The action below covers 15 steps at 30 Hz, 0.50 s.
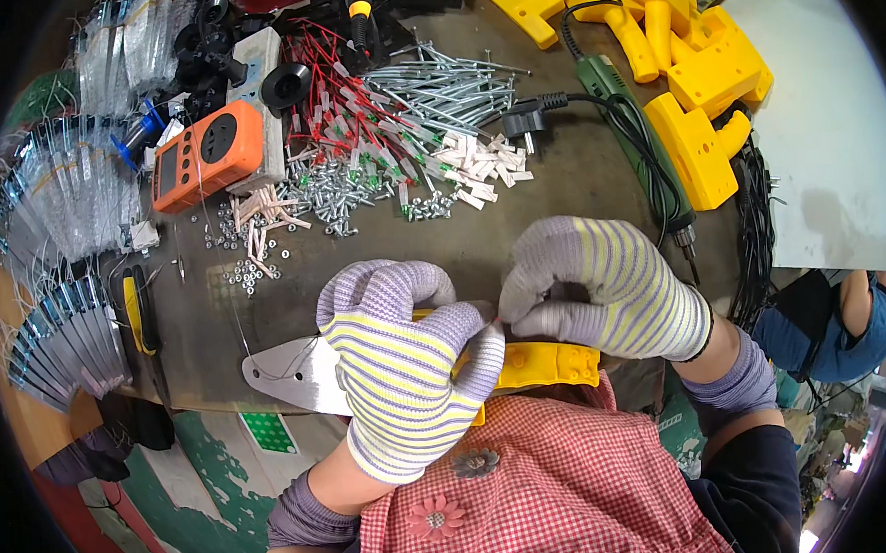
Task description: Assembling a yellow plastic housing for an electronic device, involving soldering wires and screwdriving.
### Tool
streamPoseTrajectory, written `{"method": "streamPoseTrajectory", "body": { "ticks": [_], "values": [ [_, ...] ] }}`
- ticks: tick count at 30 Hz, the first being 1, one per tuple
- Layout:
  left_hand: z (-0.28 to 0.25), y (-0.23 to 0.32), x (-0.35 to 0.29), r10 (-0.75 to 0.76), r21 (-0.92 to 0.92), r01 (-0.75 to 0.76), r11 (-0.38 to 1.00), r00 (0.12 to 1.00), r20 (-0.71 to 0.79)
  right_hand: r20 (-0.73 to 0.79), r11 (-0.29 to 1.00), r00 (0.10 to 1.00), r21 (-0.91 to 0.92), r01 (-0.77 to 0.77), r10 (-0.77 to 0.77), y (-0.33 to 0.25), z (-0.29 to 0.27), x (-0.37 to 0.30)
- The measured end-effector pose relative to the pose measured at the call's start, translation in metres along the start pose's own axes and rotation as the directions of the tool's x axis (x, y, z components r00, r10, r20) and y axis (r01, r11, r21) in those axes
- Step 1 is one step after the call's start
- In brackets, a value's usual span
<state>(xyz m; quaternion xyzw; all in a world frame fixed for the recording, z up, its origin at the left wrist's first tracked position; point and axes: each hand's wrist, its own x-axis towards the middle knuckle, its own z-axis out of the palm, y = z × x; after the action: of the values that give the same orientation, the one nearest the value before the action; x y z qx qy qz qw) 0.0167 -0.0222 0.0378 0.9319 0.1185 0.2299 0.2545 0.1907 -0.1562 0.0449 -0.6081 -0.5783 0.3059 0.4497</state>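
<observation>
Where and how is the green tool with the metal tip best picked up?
Probably around the far part of the green tool's body, from the left. The body is long and narrow, suiting a wrapped hand, and yellow casings crowd its right. The metal tip points toward the person, so best keep off that end and clear of the black cord looped over it.

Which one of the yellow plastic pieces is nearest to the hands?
The yellow piece partly hidden by the left hand, beside the checked apron. The other yellow pieces lie farther away, at the upper right.
</observation>
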Motion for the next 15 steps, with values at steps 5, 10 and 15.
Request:
{"method": "streamPoseTrajectory", "body": {
  "ticks": [5, 10, 15],
  "values": [
    [0.000, 0.001, -0.003, -0.002, -0.009, 0.002, 1.000, 1.000, -0.003, 0.006, 0.997, 0.998, -0.046, -0.056, 0.056, -0.003, 0.000, 0.002],
    [0.000, 0.008, 0.003, -0.070, 0.012, 0.070, 0.997, 0.998, 0.004, -0.122, 0.961, 0.953, 0.008, -0.278, 0.277, -0.008, -0.010, -0.009],
    [-0.004, 0.004, 0.005, 0.051, 0.095, -0.060, 0.994, 0.995, 0.091, -0.142, 0.987, 0.981, -0.075, -0.143, 0.131, -0.008, -0.003, -0.007]
  ]
}}
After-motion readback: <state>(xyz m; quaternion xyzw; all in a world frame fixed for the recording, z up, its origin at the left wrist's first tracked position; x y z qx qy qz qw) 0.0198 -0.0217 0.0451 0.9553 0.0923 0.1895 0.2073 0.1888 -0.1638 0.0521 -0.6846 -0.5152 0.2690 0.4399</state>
